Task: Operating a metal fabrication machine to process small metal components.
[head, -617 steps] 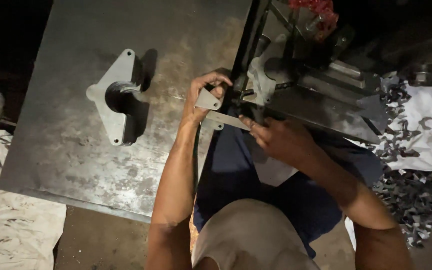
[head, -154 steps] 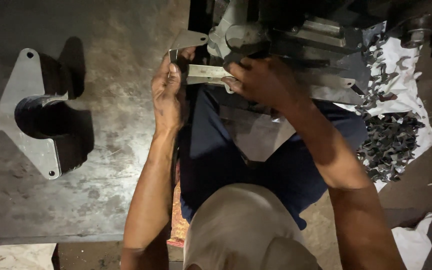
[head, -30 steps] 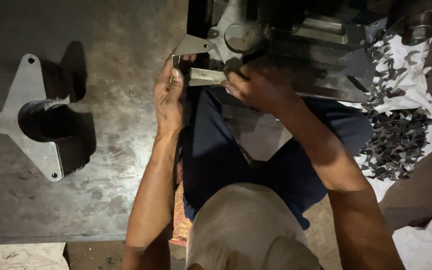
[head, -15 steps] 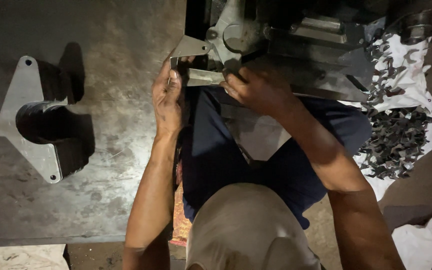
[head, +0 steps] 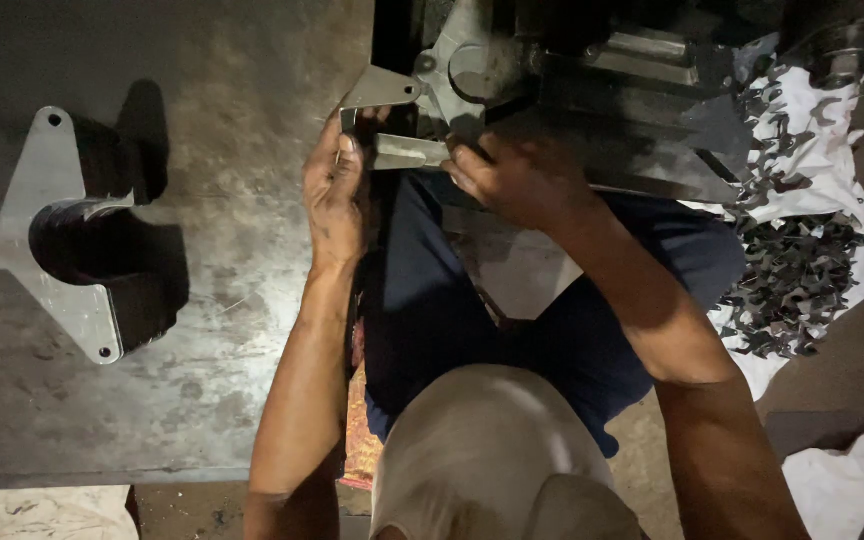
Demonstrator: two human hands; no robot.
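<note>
My left hand (head: 337, 195) pinches the end of the flat metal strip (head: 407, 152), steadying it against the press machine (head: 592, 90). My right hand (head: 512, 178) closes over the strip's other end, just below the machine, feeding it square.

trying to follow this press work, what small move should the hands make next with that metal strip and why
Probably slide the metal strip a little further into the press. The left hand holds its outer end and the right hand pinches it close to the machine, so it looks positioned for feeding. A pile of punched pieces lies on the white cloth.
</note>
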